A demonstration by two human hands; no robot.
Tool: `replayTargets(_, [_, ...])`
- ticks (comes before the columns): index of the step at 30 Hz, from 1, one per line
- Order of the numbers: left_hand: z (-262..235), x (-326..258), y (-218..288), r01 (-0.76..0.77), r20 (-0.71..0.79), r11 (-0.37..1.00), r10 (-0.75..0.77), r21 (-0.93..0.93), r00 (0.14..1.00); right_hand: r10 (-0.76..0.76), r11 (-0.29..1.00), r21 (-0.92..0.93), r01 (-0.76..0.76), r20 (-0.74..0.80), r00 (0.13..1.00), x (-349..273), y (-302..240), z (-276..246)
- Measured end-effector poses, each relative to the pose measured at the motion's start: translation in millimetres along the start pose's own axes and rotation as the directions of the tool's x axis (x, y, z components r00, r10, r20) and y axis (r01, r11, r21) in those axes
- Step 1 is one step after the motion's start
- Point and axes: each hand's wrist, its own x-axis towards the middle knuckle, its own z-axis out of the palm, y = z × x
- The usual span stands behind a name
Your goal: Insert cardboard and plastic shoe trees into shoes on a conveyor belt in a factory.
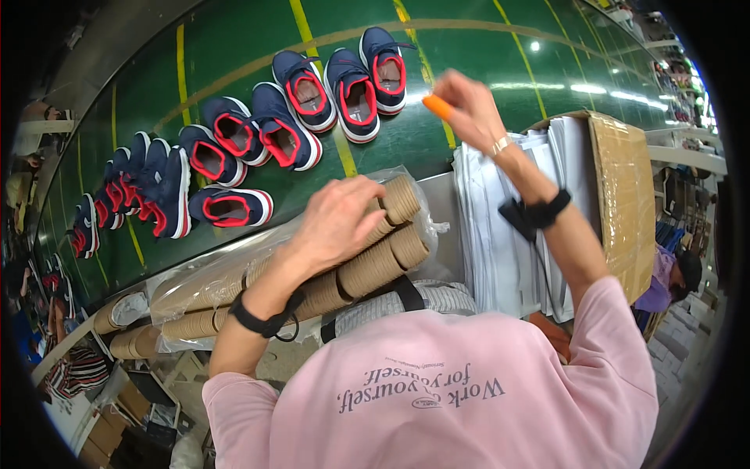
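My left hand reaches over long stacks of nested brown paperboard pieces lying in a clear plastic bag. Its fingers and thumb bend around the end of the upper stack and touch it; how many pieces they grip is hidden. My right hand is raised over the green belt, right of the nearest shoes, with an orange finger cover on one digit. Its fingers are loosely bent and apart, and nothing shows in them. Navy shoes with red linings stand in a row, toes mostly pointing away.
The green conveyor belt with yellow cross lines runs along the far side. More shoes crowd its left part. White paper sheets stand in a cardboard box at my right. Another person is at the right edge.
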Motion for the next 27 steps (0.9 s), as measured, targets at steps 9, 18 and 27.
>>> replayTargets(9, [84, -11, 12, 0.074, 0.093, 0.997, -0.075, 0.014, 0.993, 0.212, 0.724, 0.656, -0.213, 0.083, 0.974, -185, 6, 116])
replayTargets(18, [100, -31, 11, 0.0, -0.003, 0.999, 0.0, 0.045, 1.0, 0.35, 0.639, 0.753, -0.158, -0.102, 0.931, -214, 50, 100])
replayTargets(27, [36, -6, 62, 0.335, 0.453, 0.45, 0.184, -0.828, 0.872, -0.154, 0.674, 0.727, 0.134, -0.04, 0.987, -212, -27, -25])
